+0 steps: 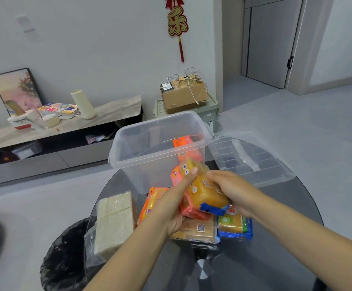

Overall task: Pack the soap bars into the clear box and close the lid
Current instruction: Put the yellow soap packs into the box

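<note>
Nearest the clear box [150, 156], on my counter [265, 259]: loose soap bars [235, 226]. My left hand [176, 208] and right hand [233, 194] together grip a yellow soap bar [204, 190] before the box; lid [252, 158] right of it.

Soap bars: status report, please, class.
Both hands, left and right, grip wrapped soap bars. Clear box open, one bar inside. Lid off, beside it.

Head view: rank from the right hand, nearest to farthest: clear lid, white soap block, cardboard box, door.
Measured from the right hand:
1. Clear lid, lying flat on the table just behind the hand, to the right of the clear box.
2. White soap block, at the table's left edge, past the left hand.
3. Cardboard box, on a storage bin by the far wall.
4. Door, far right, farthest back.
</note>
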Available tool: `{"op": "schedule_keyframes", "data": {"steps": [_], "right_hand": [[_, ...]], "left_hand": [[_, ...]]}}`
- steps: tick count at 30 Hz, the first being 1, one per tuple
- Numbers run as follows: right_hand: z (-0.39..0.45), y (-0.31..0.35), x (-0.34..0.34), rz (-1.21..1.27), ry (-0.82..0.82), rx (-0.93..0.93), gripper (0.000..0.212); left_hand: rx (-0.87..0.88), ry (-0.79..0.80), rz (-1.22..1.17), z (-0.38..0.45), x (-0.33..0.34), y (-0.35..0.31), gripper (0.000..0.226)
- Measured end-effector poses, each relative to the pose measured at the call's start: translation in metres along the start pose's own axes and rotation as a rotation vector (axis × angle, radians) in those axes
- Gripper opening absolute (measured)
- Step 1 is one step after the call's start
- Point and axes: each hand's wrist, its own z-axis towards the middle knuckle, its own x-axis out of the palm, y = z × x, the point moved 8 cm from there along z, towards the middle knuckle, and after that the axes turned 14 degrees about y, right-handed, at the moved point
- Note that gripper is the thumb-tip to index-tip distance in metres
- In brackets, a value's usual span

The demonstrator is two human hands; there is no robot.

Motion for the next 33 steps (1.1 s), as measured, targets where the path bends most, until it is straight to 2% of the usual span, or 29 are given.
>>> {"op": "schedule_keyframes", "data": {"steps": [3,6,7,9,10,13,17,20,24,28,33], "right_hand": [[-0.005,0.004,0.012,0.207,0.143,-0.062,0.027],[-0.011,0.017,0.018,0.163,0.183,-0.101,0.029],[-0.014,0.022,0.020,0.147,0.194,-0.116,0.030],[-0.019,0.036,0.024,0.138,0.218,-0.150,0.028],[-0.022,0.044,0.028,0.146,0.232,-0.169,0.027],[-0.029,0.074,0.037,0.187,0.272,-0.262,0.024],[-0.018,0.118,0.040,0.224,0.198,-0.380,0.017],[0.007,0.144,0.041,0.270,0.169,-0.395,0.017],[0.048,0.161,0.035,0.249,0.086,-0.325,0.012],[0.088,0.158,0.036,0.226,0.112,-0.193,0.010],[0.134,0.131,0.033,0.159,0.137,0.019,0.015]], "left_hand": [[0.025,-0.002,0.012,-0.012,-0.004,-0.006,0.067],[0.065,-0.034,0.060,-0.022,-0.010,-0.016,0.073],[0.078,-0.013,0.063,-0.026,-0.008,-0.020,0.062],[0.109,0.031,0.064,-0.033,0.000,-0.032,0.026],[0.130,0.038,0.070,-0.036,0.002,-0.040,0.019],[0.205,0.023,0.132,-0.042,0.005,-0.072,0.025],[0.333,-0.111,0.218,-0.042,-0.001,-0.121,0.028],[0.341,-0.164,0.214,-0.030,-0.010,-0.149,0.044],[0.280,-0.212,0.174,-0.004,-0.040,-0.174,0.054],[0.163,-0.275,0.194,0.019,-0.075,-0.183,0.053],[-0.111,-0.340,0.380,0.048,-0.112,-0.172,0.050]]}}
